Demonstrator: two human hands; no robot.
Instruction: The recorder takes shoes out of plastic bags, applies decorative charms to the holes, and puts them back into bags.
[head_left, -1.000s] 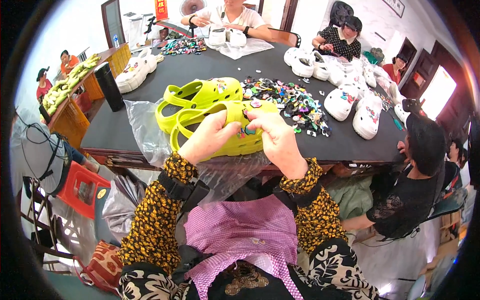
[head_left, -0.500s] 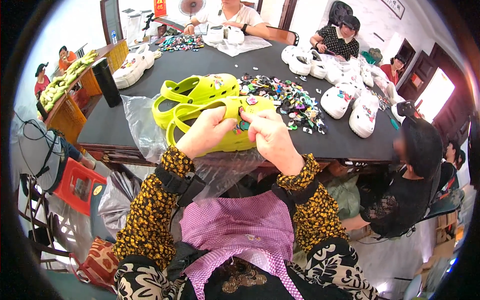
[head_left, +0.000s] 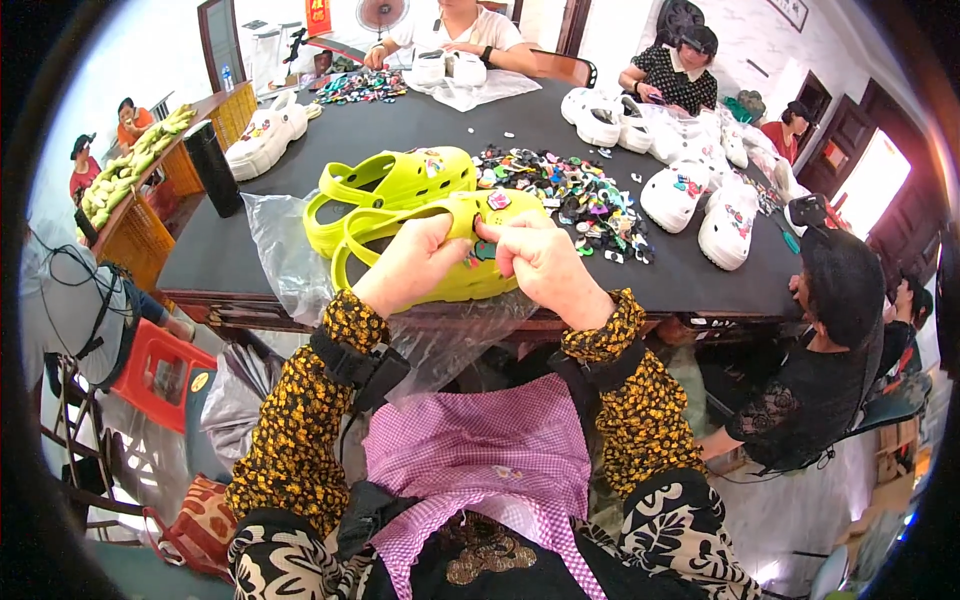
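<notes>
A pair of lime-green clogs lies side by side on the dark table, toes to the right. My left hand (head_left: 412,264) grips the near clog (head_left: 445,290), fingers in its opening and thumb on its upper. At that clog's vamp my right hand (head_left: 550,272) is closed, its fingertips at a small dark-and-red shoe charm (head_left: 479,228) that they partly cover. A pink charm (head_left: 498,200) and a greenish one show close by. The far clog (head_left: 400,178) stands untouched behind, with colourful charms on its toe. Clear plastic bag (head_left: 285,250) lies under the pair.
Loose shoe charms (head_left: 590,205) heap just right of the clogs. White decorated clogs (head_left: 728,225) stand farther right, another white pair (head_left: 265,135) at the far left. A black cylinder (head_left: 213,168) stands at the left edge. Other people sit around the table (head_left: 680,295).
My right fingertips have shifted slightly on the near clog around the charm, and the right wrist has moved a little right. My left hand keeps its grip. The person at right has turned slightly.
</notes>
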